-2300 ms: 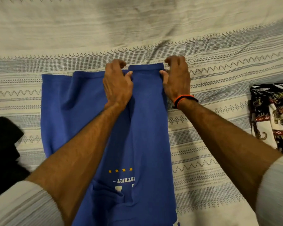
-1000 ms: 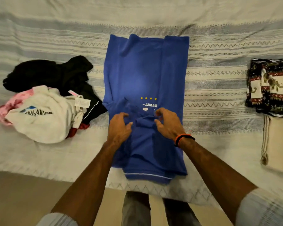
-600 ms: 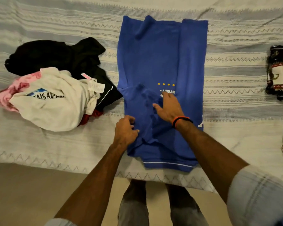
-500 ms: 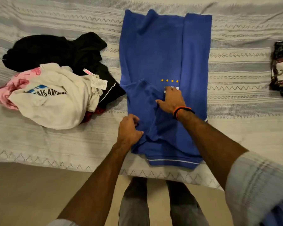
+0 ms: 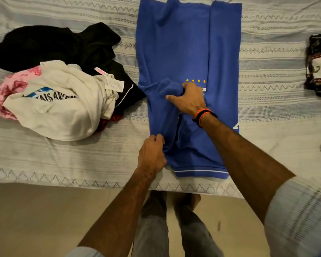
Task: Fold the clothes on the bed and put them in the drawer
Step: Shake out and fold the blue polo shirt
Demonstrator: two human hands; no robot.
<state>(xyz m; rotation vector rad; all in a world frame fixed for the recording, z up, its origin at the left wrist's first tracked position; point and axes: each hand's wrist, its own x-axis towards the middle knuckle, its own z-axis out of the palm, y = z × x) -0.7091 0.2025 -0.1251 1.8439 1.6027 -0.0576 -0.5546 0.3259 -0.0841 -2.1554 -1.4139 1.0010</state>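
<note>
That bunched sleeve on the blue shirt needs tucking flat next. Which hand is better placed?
The right hand, likely. It already grips the bunched sleeve fold on the blue shirt, just below the yellow stars. The left hand pinches the shirt's near left edge, well placed to hold it.

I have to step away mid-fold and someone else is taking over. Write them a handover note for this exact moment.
Left hand: pinching the blue shirt at its near left edge.
Right hand: gripping a bunched fold at the shirt's middle, by the stars.
The shirt lies lengthwise on the bed, sides folded in, not yet folded short.
Unfolded pile on the left: white, pink, black, red items.
One patterned garment lies on the right, apparently folded.
Left: finish the shirt, fold the pile, put everything in the drawer, which is not in view.
</note>
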